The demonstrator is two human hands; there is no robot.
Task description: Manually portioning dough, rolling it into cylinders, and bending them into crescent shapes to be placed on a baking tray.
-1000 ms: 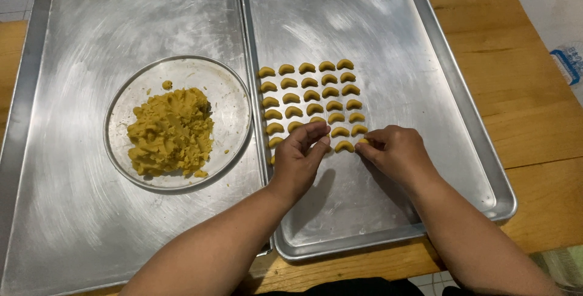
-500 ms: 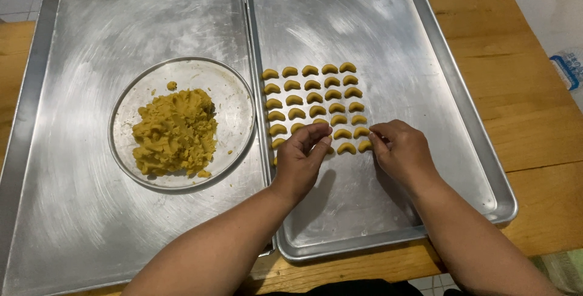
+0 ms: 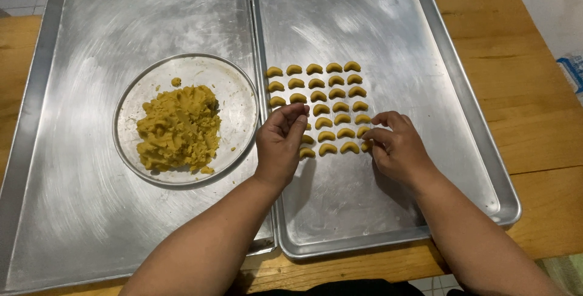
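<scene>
Left hand [image 3: 280,144] covers part of the crescents [image 3: 320,97] in the left columns. Left tray [image 3: 73,223] cut off at frame's left edge. Right fingertips [image 3: 371,133] hide one crescent's end.

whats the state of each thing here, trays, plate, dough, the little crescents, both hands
right tray: far half bare, holds the crescents near the middle
crescent pieces: shaped, lying in neat rows, close but apart
left tray: holds only the plate
plate: flat on left tray, partly filled
dough pile: loose, crumbly, unshaped
left hand: fingers curled, at the rows' left end
right hand: fingertips at the last crescent in the near row
table: wooden, under both trays
</scene>
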